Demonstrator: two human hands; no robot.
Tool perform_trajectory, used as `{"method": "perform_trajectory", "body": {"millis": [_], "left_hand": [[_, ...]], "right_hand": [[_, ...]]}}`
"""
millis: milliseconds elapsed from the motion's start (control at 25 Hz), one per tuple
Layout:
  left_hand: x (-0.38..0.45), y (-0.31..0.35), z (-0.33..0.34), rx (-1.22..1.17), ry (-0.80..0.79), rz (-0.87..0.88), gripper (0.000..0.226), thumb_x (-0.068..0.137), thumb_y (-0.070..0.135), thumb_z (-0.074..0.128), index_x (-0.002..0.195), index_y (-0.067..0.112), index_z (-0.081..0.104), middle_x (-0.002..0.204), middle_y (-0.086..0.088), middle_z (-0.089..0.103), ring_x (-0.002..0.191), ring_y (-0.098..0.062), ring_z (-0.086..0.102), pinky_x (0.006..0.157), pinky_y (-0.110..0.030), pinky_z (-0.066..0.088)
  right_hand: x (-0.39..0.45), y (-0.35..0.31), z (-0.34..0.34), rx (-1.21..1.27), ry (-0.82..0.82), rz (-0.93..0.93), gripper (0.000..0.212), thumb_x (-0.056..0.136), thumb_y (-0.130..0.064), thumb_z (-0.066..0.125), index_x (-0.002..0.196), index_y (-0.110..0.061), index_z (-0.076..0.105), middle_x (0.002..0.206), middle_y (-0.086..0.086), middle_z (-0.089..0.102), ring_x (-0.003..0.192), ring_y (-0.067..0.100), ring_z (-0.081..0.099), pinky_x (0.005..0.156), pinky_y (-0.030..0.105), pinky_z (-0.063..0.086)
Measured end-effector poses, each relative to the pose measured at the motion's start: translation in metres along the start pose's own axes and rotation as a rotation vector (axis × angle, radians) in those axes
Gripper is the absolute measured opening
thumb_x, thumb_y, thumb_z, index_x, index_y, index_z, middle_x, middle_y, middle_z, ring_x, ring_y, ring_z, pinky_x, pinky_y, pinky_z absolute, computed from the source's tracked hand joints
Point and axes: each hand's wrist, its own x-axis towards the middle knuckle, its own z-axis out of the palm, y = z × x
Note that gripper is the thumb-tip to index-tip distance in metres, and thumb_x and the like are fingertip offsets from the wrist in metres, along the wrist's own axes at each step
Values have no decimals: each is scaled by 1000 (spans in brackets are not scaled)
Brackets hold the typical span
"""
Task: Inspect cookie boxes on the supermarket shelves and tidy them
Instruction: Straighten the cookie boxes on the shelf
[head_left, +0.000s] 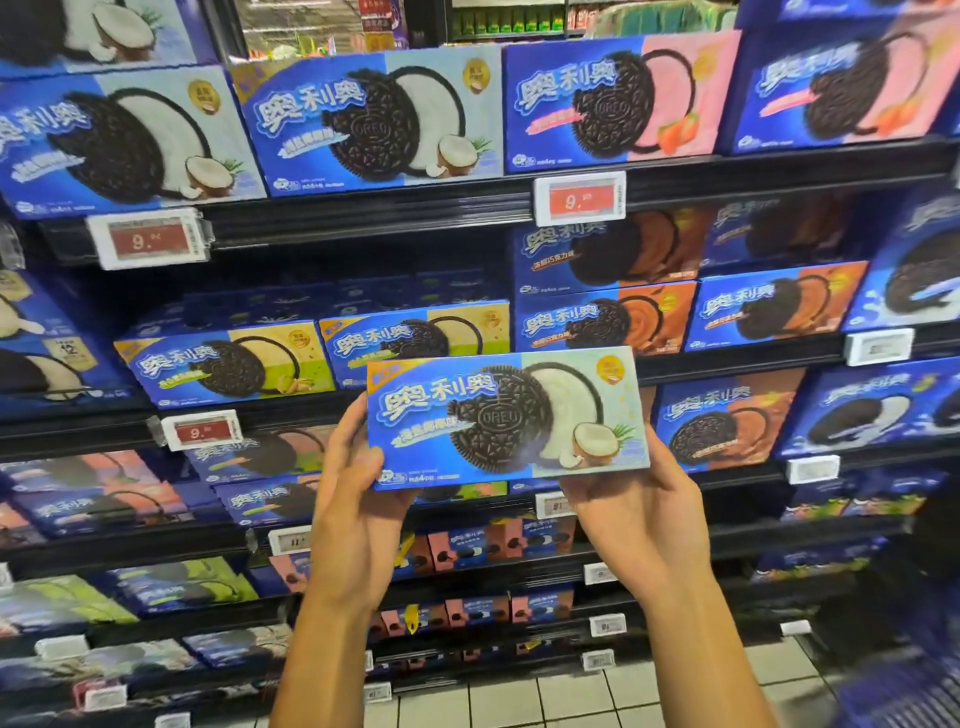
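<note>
A person stands close to the supermarket shelves and holds one coconut cookie box (506, 418) up in front of them, face out, level with the middle shelves and clear of the stock behind it. The left hand (353, 499) grips the box's left end, thumb on the front near the lower corner and the other fingers curled round behind. The right hand (631, 506) cups the lower right corner from beneath, its fingers hidden behind the cardboard, so I cannot tell just how far they wrap.

The box looks like thin printed card: light, stiff enough to keep its shape when held by the ends, but easily dented at corners, and the biscuits inside would likely crack if squeezed or dropped. The glossy print may be a little slippery, so holding it by the short ends, as now, seems the safest grip.

Matching coconut boxes (371, 122) stand on the top shelf (363, 208), above a red price tag (150, 239), which is probably where this one belongs.
</note>
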Motion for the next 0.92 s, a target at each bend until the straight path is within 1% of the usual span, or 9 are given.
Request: {"method": "perform_trajectory", "body": {"millis": [120, 240, 400, 520, 560, 640, 720, 800, 920], "left_hand": [[-1, -12, 16, -13, 24, -1, 45, 85, 12, 48, 122, 30, 66, 132, 0, 63, 109, -15, 64, 75, -33, 58], [-1, -18, 29, 12, 37, 5, 44, 84, 11, 48, 117, 32, 69, 127, 2, 66, 107, -14, 66, 75, -32, 59], [0, -26, 41, 38, 41, 5, 47, 87, 10, 47, 129, 25, 59, 130, 0, 65, 111, -15, 64, 76, -33, 58], [-1, -29, 49, 105, 82, 26, 44, 93, 6, 45, 133, 23, 55, 131, 1, 64, 111, -15, 64, 74, -30, 58], [-1, -29, 51, 153, 109, 35, 44, 96, 3, 44, 132, 24, 55, 132, 4, 64, 115, -15, 62, 77, -29, 57], [0, -24, 55, 325, 194, 77, 46, 97, 1, 46, 130, 31, 56, 135, 10, 60, 126, -11, 55, 95, -30, 48], [0, -15, 64, 489, 243, 171, 46, 91, 8, 57, 125, 39, 59, 134, 17, 58, 129, 0, 49, 108, -31, 39], [-4, -6, 77, 534, 157, 244, 42, 82, 21, 63, 121, 37, 64, 131, 15, 62, 127, -1, 51, 103, -26, 42], [-13, -3, 100, 584, -31, 182, 44, 78, 40, 63, 122, 40, 65, 130, 14, 63, 126, -3, 53, 93, -15, 47]], "right_hand": [[-1, -14, -12, 65, -113, 61, 47, 96, -31, 56, 139, -12, 58, 146, 15, 53, 132, 35, 53, 106, 52, 45], [0, -27, -19, 146, -116, 103, 49, 94, -27, 60, 140, -10, 56, 150, 16, 49, 136, 36, 49, 101, 52, 47], [3, -39, -25, 187, -107, 104, 48, 94, -26, 57, 139, -9, 57, 148, 16, 50, 135, 37, 49, 104, 52, 46], [6, -46, -25, 170, -126, 71, 57, 89, -24, 63, 143, -9, 53, 146, 17, 53, 135, 38, 50, 103, 55, 46], [8, -47, -24, 124, -125, 44, 59, 90, -26, 62, 146, -10, 49, 146, 17, 53, 136, 37, 49, 106, 55, 44], [10, -48, -18, 5, -124, -34, 55, 96, -31, 53, 147, -11, 47, 146, 16, 53, 136, 34, 49, 112, 53, 38], [10, -48, -6, -95, -126, -130, 50, 97, -32, 49, 143, -12, 52, 143, 14, 56, 129, 30, 55, 109, 48, 41], [7, -48, 10, -194, -137, -226, 48, 95, -32, 53, 140, -15, 55, 139, 11, 61, 124, 25, 59, 102, 42, 47], [3, -39, 32, -331, -138, -356, 46, 89, -34, 62, 133, -22, 61, 132, 8, 66, 116, 19, 65, 88, 31, 56]]}}
